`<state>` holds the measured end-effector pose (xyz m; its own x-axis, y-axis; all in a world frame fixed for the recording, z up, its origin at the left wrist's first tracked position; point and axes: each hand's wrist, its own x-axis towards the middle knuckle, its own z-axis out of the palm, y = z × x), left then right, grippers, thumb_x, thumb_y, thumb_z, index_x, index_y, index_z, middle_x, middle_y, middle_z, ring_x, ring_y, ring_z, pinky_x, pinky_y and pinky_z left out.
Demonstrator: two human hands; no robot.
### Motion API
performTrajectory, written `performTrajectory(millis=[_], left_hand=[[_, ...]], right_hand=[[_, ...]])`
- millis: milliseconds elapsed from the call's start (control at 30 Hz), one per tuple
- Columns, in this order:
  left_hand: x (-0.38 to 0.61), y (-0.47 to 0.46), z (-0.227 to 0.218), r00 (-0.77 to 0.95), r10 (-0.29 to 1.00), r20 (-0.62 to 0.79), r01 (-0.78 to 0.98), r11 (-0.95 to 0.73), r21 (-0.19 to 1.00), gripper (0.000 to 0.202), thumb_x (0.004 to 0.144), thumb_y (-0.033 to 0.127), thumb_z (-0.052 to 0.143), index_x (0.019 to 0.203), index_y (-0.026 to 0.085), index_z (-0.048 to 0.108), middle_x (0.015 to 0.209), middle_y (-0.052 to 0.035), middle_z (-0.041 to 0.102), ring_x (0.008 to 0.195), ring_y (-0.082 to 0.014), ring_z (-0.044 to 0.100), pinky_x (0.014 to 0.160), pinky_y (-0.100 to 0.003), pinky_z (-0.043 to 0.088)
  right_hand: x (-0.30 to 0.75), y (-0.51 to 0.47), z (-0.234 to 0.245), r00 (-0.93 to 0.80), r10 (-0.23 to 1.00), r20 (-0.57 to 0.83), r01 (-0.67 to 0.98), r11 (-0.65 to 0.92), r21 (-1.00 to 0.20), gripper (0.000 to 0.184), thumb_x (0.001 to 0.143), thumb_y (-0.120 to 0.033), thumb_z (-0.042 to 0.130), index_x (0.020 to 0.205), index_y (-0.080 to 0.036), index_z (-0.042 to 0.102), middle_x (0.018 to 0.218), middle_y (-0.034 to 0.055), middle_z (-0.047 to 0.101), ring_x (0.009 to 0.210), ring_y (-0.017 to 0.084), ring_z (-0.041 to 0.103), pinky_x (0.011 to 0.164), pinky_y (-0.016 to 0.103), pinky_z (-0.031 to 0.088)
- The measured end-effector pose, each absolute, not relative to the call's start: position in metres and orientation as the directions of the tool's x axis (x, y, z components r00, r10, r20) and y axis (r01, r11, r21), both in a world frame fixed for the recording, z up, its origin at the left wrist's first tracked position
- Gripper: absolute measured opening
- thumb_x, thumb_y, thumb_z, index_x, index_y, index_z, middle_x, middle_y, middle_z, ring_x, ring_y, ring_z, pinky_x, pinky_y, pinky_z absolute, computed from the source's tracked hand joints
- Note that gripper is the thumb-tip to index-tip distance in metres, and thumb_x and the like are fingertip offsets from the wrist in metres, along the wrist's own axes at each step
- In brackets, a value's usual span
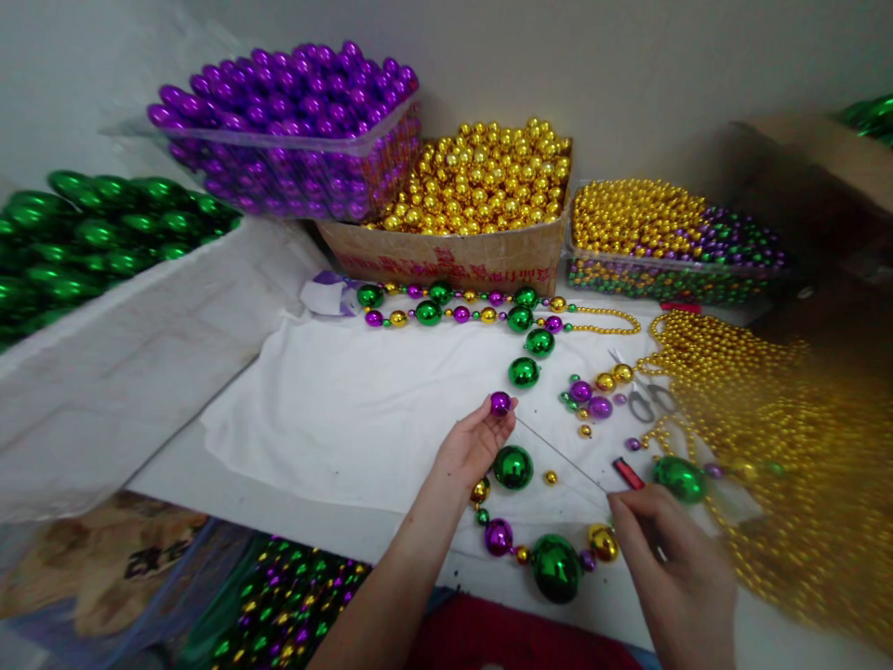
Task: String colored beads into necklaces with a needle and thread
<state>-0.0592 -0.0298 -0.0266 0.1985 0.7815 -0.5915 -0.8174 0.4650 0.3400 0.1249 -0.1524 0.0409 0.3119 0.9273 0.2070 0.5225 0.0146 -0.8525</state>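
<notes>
Between the fingertips of my left hand [481, 437] is a shiny purple bead [500, 403]. My right hand [673, 549] is pinched closed at the end of a thin straight needle or wire [562, 451], which runs up to the bead. Whether its tip is inside the bead I cannot tell. Below the hands curves a strand of beads with a big green bead [556, 568], a purple bead [499, 537] and a gold bead [603, 542]. Another large green bead [513, 467] lies beside my left hand. A red and black object [628, 473] rests just above my right fingers.
A finished-looking bead necklace [460, 314] lies at the back of the white cloth [313, 409]. Scissors [648, 402] and loose beads [590, 395] sit right of centre. Behind stand a purple-bead tub [279, 140], a gold-bead carton [446, 256] and a small-bead tub [670, 270]. Gold bead chains [767, 447] heap at right.
</notes>
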Motion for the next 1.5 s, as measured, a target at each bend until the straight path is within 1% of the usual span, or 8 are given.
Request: performTrajectory(millis=[200,433,567,667,767,1067,1267,1500], left_hand=[[-0.058,-0.030,-0.026,0.158,0.788,-0.595,-0.806,0.451,0.383,0.012,0.087,0.011,0.054,0.087,0.006,0.065,0.091,-0.0144,0.071,0.077,-0.0142,0.068,0.074,-0.024,0.057],[-0.058,-0.033,-0.028,0.024,0.851,-0.524,-0.779,0.344,0.524,0.006,0.078,0.011,0.065,0.084,0.009,0.067,0.091,-0.0115,0.071,0.079,-0.0161,0.066,0.082,-0.030,0.055],[-0.061,-0.036,-0.028,0.001,0.873,-0.488,-0.765,0.315,0.562,0.010,0.075,0.014,0.069,0.084,0.011,0.066,0.092,-0.0102,0.070,0.079,-0.0152,0.065,0.081,-0.029,0.054],[-0.063,-0.039,-0.026,0.010,0.889,-0.458,-0.756,0.306,0.578,0.014,0.075,0.016,0.071,0.087,0.012,0.066,0.093,-0.0093,0.070,0.080,-0.0149,0.065,0.081,-0.028,0.053],[-0.062,-0.040,-0.025,0.028,0.905,-0.425,-0.752,0.299,0.587,0.018,0.074,0.017,0.072,0.090,0.013,0.065,0.095,-0.0076,0.069,0.080,-0.0142,0.064,0.080,-0.028,0.052],[-0.060,-0.039,-0.018,0.016,0.937,-0.349,-0.723,0.252,0.643,0.022,0.073,0.019,0.073,0.093,0.014,0.063,0.101,-0.0074,0.067,0.080,-0.0130,0.063,0.079,-0.027,0.051],[-0.061,-0.039,-0.016,0.011,0.938,-0.345,-0.729,0.244,0.640,0.024,0.072,0.018,0.073,0.093,0.014,0.062,0.102,-0.0074,0.067,0.081,-0.0134,0.063,0.080,-0.027,0.051],[-0.059,-0.038,-0.016,0.014,0.938,-0.346,-0.724,0.248,0.643,0.024,0.073,0.019,0.074,0.093,0.015,0.062,0.103,-0.0072,0.067,0.081,-0.0132,0.063,0.079,-0.028,0.050]], right_hand=[[0.121,-0.147,0.042,0.222,0.949,0.224,0.531,0.075,-0.844,0.018,0.087,-0.025,0.055,0.071,-0.019,0.060,0.061,-0.0017,0.049,0.051,0.011,0.046,0.049,0.024,0.034],[0.116,-0.143,0.041,0.181,0.940,0.288,0.587,0.131,-0.799,0.017,0.087,-0.023,0.054,0.072,-0.019,0.061,0.062,-0.0013,0.050,0.053,0.011,0.048,0.052,0.024,0.035],[0.123,-0.144,0.031,0.248,0.965,0.080,0.460,-0.045,-0.887,0.020,0.086,-0.033,0.055,0.074,-0.019,0.063,0.060,-0.0012,0.053,0.051,0.012,0.048,0.049,0.023,0.036],[0.133,-0.144,0.021,0.268,0.952,-0.146,0.264,-0.218,-0.939,0.026,0.082,-0.042,0.059,0.073,-0.019,0.064,0.056,-0.0018,0.052,0.050,0.013,0.049,0.046,0.021,0.038],[0.139,-0.145,0.016,0.252,0.932,-0.262,0.090,-0.292,-0.952,0.030,0.079,-0.046,0.061,0.069,-0.018,0.062,0.053,-0.0019,0.051,0.049,0.012,0.048,0.046,0.021,0.038],[0.138,-0.149,0.002,0.213,0.876,-0.433,-0.108,-0.419,-0.901,0.042,0.072,-0.050,0.068,0.094,-0.015,0.070,0.050,-0.0005,0.055,0.045,0.012,0.045,0.042,0.021,0.033],[0.132,-0.153,-0.004,0.197,0.857,-0.477,-0.234,-0.431,-0.871,0.042,0.071,-0.049,0.070,0.095,-0.015,0.072,0.050,-0.0001,0.055,0.047,0.012,0.047,0.044,0.020,0.034],[0.134,-0.154,-0.007,0.194,0.862,-0.468,-0.222,-0.426,-0.877,0.043,0.072,-0.049,0.070,0.097,-0.014,0.071,0.049,-0.0009,0.054,0.047,0.013,0.048,0.046,0.022,0.035]])
